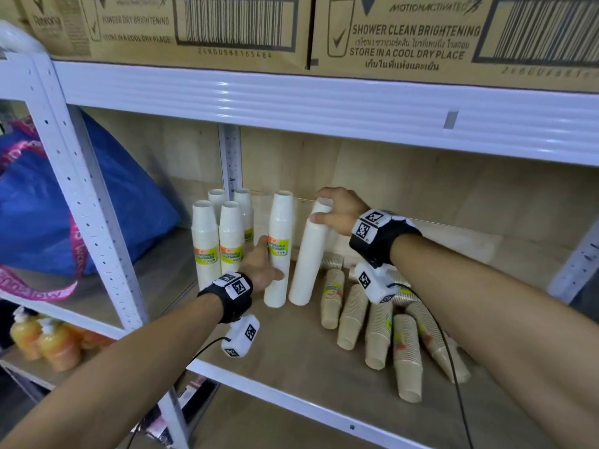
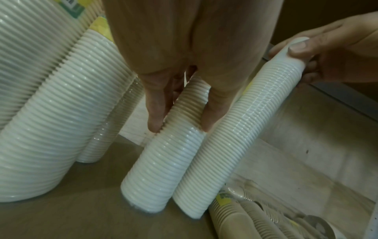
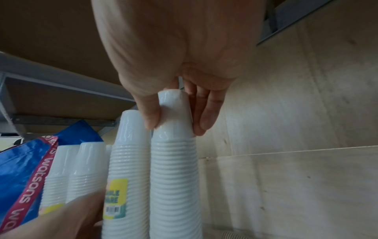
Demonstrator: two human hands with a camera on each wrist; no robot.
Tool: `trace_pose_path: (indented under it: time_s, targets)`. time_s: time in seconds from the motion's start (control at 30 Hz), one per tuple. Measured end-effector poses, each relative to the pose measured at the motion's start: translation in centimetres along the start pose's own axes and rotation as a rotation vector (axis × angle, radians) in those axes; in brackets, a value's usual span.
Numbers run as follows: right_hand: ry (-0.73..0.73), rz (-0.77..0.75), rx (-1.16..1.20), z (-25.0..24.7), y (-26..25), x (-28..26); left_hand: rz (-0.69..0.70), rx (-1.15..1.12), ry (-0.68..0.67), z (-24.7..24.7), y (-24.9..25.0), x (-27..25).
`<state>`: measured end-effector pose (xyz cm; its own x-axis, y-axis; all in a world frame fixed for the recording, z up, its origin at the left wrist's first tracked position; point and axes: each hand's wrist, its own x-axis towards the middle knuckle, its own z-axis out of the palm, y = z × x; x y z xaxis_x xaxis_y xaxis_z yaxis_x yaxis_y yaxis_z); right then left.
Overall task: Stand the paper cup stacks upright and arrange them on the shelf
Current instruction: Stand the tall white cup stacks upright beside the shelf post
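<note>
On the wooden shelf board [image 1: 291,348] my left hand [image 1: 267,265] grips the lower half of a tall upright white cup stack with a yellow label [image 1: 279,254]; thumb and fingers straddle this labelled stack [image 2: 169,161]. My right hand [image 1: 335,209] pinches the top of a second tall white stack [image 1: 306,257], which leans left with its base on the board beside the first. In the right wrist view the right hand [image 3: 175,126] clasps that leaning stack [image 3: 174,177]. Several shorter white stacks [image 1: 205,241] stand upright to the left. Several brown cup stacks [image 1: 351,314] lie on their sides to the right.
A blue bag [image 1: 48,205] with a pink strap fills the neighbouring bay on the left. Cardboard boxes [image 1: 201,27] sit on the shelf above, over a white beam [image 1: 324,105]. A white upright post [image 1: 81,189] divides the bays. Orange bottles [image 1: 48,346] stand lower left.
</note>
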<state>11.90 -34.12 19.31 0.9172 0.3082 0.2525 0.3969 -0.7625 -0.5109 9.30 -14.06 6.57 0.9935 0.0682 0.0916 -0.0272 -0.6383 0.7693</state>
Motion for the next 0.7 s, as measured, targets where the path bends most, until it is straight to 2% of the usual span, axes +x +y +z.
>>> trace_pose_path:
  time_s: [0.33,0.57,0.7]
  targets:
    - [-0.085,-0.016,-0.043,2.2,-0.5,-0.3,-0.008,-0.025,-0.047,1.8,-1.1,-0.4]
    - [-0.075,0.009,-0.068,2.4,-0.8,-0.2,0.02,-0.062,-0.029,1.9,-1.3,-0.7]
    - [-0.042,0.036,-0.109,2.0,-1.4,-0.1,0.091,-0.076,-0.003,0.2,0.2,-0.4]
